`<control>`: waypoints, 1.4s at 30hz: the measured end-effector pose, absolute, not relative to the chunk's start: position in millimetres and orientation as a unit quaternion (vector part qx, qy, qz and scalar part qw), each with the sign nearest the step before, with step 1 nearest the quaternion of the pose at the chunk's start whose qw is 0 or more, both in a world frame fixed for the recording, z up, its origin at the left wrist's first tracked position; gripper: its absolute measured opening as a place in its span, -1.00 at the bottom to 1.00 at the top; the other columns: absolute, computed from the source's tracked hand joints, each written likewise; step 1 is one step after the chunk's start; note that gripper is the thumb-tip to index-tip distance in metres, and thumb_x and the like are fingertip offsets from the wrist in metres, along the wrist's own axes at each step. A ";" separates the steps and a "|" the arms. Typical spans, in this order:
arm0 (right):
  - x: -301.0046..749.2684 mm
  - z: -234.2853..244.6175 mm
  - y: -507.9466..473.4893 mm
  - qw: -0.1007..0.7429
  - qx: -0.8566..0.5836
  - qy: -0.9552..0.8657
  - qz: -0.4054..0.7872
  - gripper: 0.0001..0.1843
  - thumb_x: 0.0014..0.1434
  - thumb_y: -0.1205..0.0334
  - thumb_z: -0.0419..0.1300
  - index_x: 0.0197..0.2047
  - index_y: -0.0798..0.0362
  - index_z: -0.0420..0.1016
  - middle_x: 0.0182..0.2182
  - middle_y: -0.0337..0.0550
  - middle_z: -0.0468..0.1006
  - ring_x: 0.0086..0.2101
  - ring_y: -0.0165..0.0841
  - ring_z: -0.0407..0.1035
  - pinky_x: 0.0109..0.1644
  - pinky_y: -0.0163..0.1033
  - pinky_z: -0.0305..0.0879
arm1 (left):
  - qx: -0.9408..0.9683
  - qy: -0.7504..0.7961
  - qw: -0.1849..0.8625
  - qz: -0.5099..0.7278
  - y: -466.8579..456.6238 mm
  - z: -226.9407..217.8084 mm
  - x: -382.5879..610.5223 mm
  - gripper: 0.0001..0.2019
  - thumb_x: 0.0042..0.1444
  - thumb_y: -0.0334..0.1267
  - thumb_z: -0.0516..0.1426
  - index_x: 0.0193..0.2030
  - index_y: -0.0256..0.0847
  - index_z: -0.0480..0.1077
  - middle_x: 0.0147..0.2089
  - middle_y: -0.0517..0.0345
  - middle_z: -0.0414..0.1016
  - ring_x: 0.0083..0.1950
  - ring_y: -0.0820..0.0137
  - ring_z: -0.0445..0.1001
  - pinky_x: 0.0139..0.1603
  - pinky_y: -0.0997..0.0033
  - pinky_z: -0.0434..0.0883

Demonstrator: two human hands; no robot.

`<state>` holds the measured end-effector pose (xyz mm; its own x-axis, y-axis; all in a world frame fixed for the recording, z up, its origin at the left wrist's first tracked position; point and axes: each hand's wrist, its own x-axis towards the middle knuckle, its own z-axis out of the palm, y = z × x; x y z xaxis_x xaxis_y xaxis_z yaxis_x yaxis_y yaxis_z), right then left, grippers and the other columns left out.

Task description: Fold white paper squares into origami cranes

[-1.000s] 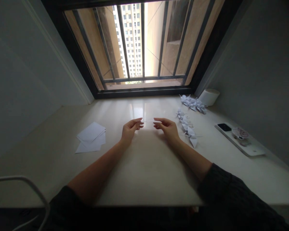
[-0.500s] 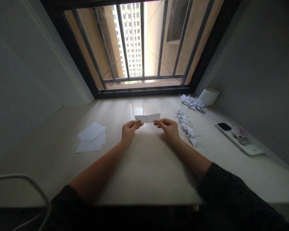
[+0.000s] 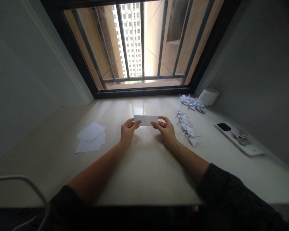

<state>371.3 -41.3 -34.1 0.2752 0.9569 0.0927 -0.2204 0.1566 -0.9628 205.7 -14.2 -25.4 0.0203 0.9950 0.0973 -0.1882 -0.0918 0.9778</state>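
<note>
A small folded strip of white paper [image 3: 145, 119] is held up over the middle of the sill, with a faint crease down its centre. My left hand [image 3: 128, 130] pinches its left end, thumb on the near face and fingers behind. At the opposite end, my right hand [image 3: 166, 130] grips it the same way. Several folded paper cranes [image 3: 186, 126] stand in a row just right of my right hand. To the left of my left hand lie a few loose sheets of white paper [image 3: 90, 138], overlapping.
More paper cranes [image 3: 192, 103] are bunched near a white roll [image 3: 208, 97] at the back right. A white phone [image 3: 239, 139] with a round grip lies by the right wall. A barred window [image 3: 144, 93] closes the back. A white cable [image 3: 26, 179] curves in at lower left.
The paper strip now looks flatter and shows more of its face. My thumbs have moved onto its front, and my right hand has shifted slightly left, its fingers raised behind the paper.
</note>
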 end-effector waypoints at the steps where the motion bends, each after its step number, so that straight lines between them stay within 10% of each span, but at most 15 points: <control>1: 371.4 -33.8 -41.4 0.648 -0.463 -0.397 0.457 -0.40 -0.23 0.00 0.39 -0.13 0.03 0.35 -0.48 -0.23 0.59 -0.43 -0.37 0.44 -0.23 -0.21 0.35 | 0.484 0.421 0.527 0.558 -13.7 -26.2 205.7 -0.58 -0.18 -0.07 0.30 -0.18 -0.27 0.48 -0.22 0.02 0.57 -0.21 0.34 0.50 -0.11 0.31 0.39; 9: 371.5 -30.8 -43.2 0.647 -0.462 -0.391 0.464 -0.64 -0.15 0.04 0.35 -0.32 0.11 0.57 -0.39 -0.14 0.61 -0.38 -0.36 0.45 -0.16 -0.18 0.38 | 0.479 0.426 0.523 0.561 -12.8 -28.6 205.6 -0.63 -0.16 -0.07 0.30 -0.23 -0.25 0.53 -0.22 0.05 0.58 -0.22 0.36 0.48 -0.12 0.32 0.37; 36: 378.3 -32.9 -37.2 0.651 -0.463 -0.421 0.430 -0.48 -0.15 -0.04 0.33 -0.12 0.05 0.49 -0.36 -0.16 0.60 -0.31 -0.32 0.46 -0.16 -0.19 0.37 | 0.548 0.430 0.525 0.489 -13.4 -29.8 206.6 -0.68 -0.17 -0.09 0.30 -0.29 -0.24 0.56 -0.31 0.05 0.58 -0.32 0.33 0.48 -0.20 0.31 0.36; 42: 372.7 -31.8 -43.1 0.567 -0.515 -0.454 0.456 -0.61 -0.24 -0.08 0.36 -0.44 0.06 0.57 -0.40 -0.12 0.61 -0.41 -0.28 0.46 -0.37 -0.24 0.35 | 0.540 0.421 0.531 0.499 -15.3 -27.2 208.3 -0.68 -0.15 -0.12 0.30 -0.25 -0.23 0.56 -0.27 0.07 0.58 -0.28 0.35 0.47 -0.17 0.34 0.35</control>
